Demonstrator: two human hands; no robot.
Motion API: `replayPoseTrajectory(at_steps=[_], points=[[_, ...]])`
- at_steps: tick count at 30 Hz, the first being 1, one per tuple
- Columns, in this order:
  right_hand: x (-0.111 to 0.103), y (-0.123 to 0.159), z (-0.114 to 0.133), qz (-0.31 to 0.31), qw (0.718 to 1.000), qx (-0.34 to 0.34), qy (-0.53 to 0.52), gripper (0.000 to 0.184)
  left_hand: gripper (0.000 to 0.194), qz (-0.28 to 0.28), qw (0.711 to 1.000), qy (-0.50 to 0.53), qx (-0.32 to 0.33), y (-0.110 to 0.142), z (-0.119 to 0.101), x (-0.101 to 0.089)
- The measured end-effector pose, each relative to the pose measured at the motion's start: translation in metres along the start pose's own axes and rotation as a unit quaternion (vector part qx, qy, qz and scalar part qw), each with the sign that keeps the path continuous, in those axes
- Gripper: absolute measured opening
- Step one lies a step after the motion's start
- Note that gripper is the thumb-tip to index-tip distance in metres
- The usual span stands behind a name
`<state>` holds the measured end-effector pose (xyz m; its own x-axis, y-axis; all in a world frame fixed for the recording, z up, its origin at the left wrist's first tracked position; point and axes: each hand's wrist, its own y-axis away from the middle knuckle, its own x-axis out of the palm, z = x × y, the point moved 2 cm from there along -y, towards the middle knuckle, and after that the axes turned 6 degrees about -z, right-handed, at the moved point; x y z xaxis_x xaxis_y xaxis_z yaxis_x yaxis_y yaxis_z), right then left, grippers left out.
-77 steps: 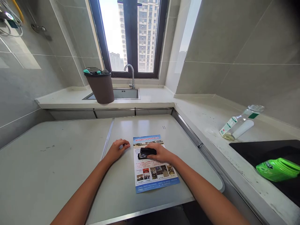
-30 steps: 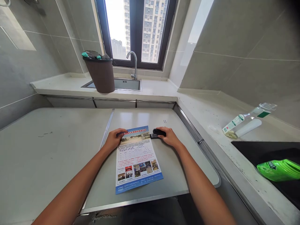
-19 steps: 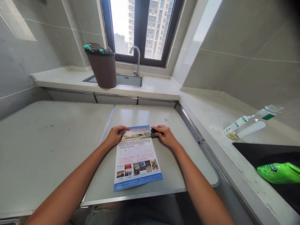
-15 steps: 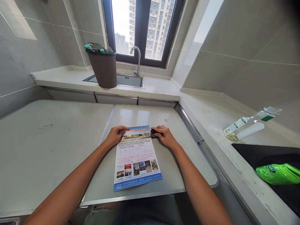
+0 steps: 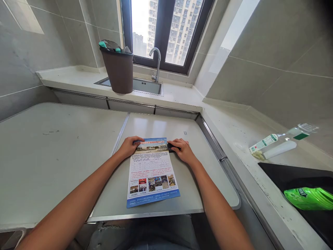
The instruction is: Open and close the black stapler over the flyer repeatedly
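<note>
A printed flyer with blue borders and rows of photos lies on the grey-white tabletop. My left hand pinches its upper left corner between thumb and fingers. Against the upper right edge of the sheet sits a small black stapler, mostly covered by my right hand, which is closed around it. Whether the sheet's edge lies inside the stapler's jaw cannot be made out.
A brown bin stands by the sink and tap at the back. On the right counter are a clear bottle, a green packet and a black panel.
The stapler moved from over the flyer to its upper right edge. My left hand came onto the flyer's left corner, and the sheet shifted left. Lately the hands hold still while the view tilts.
</note>
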<state>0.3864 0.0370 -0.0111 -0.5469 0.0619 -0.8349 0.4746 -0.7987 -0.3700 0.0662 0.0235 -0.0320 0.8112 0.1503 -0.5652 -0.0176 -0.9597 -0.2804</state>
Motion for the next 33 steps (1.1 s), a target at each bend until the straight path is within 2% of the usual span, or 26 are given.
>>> replayPoseTrajectory(at_steps=[17, 29, 33], points=[[0.003, -0.001, 0.007, 0.005, 0.999, 0.001, 0.035, 0.04, 0.032, 0.006, 1.0, -0.004, 0.003, 0.0, -0.002, 0.0], [0.018, 0.002, 0.025, 0.01, 0.982, -0.002, 0.189, 0.042, 0.034, 0.008, 1.0, -0.019, -0.013, -0.001, 0.004, 0.004], [0.017, 0.005, 0.028, -0.001, 0.978, -0.004, 0.208, 0.04, 0.033, 0.0, 1.0, -0.021, 0.0, -0.001, 0.001, 0.003]])
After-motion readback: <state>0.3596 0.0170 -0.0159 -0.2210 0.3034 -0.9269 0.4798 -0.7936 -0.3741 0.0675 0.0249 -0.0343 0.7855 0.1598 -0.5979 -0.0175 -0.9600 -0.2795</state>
